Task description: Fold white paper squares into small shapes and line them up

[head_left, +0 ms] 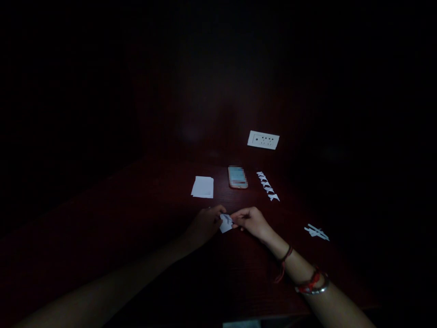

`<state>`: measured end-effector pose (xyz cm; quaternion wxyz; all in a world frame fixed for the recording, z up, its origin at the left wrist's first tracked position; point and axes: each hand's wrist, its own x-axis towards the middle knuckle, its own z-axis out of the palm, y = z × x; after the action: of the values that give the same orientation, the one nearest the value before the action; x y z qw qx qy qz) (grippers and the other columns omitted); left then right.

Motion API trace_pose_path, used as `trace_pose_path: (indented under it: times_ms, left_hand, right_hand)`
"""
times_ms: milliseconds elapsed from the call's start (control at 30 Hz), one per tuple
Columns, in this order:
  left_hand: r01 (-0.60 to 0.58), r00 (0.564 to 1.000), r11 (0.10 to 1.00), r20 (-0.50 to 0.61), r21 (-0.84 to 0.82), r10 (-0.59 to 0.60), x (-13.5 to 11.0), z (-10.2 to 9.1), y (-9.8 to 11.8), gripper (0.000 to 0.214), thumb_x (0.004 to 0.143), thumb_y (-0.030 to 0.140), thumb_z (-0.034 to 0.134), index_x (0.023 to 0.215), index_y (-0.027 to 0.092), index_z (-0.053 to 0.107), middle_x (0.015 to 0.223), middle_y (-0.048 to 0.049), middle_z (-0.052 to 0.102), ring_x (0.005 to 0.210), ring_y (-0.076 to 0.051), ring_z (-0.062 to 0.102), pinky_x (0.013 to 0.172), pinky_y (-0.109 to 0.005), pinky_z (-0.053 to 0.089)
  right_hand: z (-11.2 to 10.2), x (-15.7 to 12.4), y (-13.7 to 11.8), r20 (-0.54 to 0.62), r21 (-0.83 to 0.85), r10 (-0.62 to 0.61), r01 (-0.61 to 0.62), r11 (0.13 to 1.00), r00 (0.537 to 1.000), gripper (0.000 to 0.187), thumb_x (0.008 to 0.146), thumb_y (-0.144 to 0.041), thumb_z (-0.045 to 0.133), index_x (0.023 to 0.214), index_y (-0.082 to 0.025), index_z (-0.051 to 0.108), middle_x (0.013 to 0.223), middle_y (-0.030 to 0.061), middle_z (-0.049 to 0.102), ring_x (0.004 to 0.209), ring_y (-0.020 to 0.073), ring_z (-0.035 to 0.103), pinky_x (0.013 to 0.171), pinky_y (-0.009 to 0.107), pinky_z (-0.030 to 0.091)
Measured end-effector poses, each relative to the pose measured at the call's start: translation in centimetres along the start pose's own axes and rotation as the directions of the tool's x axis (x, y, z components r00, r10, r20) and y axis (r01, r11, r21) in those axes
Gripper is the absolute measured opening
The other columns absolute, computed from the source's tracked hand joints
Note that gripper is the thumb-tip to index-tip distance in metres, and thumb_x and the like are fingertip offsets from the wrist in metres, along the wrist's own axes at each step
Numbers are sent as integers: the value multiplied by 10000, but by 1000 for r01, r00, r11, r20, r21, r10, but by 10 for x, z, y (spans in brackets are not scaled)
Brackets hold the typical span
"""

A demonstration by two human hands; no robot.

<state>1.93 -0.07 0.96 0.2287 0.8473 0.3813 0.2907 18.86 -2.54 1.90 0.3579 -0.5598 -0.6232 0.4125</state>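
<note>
Between my hands is a small piece of folded white paper [226, 224], held just above or on the dark red table. My left hand [208, 223] grips its left edge, the fingers bent and partly in shadow. On the other side, my right hand [251, 222] pinches the paper's right edge between thumb and fingers. Beyond the left hand lies a stack of white paper squares [202, 187]. A row of small folded paper shapes [267, 186] runs away from me to the right of centre.
A phone [237, 176] with a lit, blurred screen lies behind my hands. Thin white paper strips [317, 232] are piled at the right. A white socket panel [263, 140] is on the back wall. The surroundings are very dark.
</note>
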Motion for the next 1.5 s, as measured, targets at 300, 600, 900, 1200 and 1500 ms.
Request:
trace_pose_path:
  times_ms: [300, 600, 900, 1200, 1500]
  left_hand:
    - [-59, 997, 998, -43, 38, 61, 2, 0, 3, 271, 708, 82, 416, 934, 206, 502, 833, 11, 574, 774, -134, 539, 676, -239, 399]
    - [-122, 988, 992, -95, -16, 120, 4, -1, 2, 316, 698, 199, 533, 1009, 207, 479, 910, -8, 559, 820, -164, 522, 719, -283, 396]
    - [-134, 979, 991, -156, -26, 128, 6, -5, 9, 126, 750, 150, 451, 854, 195, 505, 788, 17, 569, 740, -134, 535, 670, -253, 394]
    - [-139, 979, 988, -143, 63, 147, 5, -5, 10, 123, 766, 150, 428, 832, 193, 522, 780, 7, 550, 753, -146, 512, 687, -266, 378]
    - [-132, 974, 983, -170, 130, 153, 6, 0, 9, 53, 758, 199, 486, 801, 191, 516, 818, 5, 500, 779, -157, 474, 721, -286, 370]
  right_hand:
    - [3, 2, 6, -153, -111, -126, 110, 988, 980, 243, 582, -122, 573, 822, -160, 586, 686, -6, 615, 566, 100, 557, 528, 190, 431]
    - [1, -9, -10, -172, -271, -272, 220, 937, 947, 138, 669, -150, 516, 771, -163, 608, 663, 0, 625, 605, 111, 570, 583, 200, 422]
    - [1, -10, -15, -120, -421, -428, 345, 839, 896, 199, 744, -157, 479, 889, -187, 612, 788, 20, 637, 685, 124, 569, 655, 219, 418]
    - [1, -10, -16, -124, -508, -490, 369, 778, 863, 144, 772, -204, 479, 811, -176, 615, 760, 30, 620, 687, 132, 550, 655, 224, 408]
    - [4, -11, -19, -108, -564, -494, 356, 745, 863, 140, 780, -196, 471, 802, -175, 607, 747, 36, 609, 688, 130, 545, 644, 217, 401]
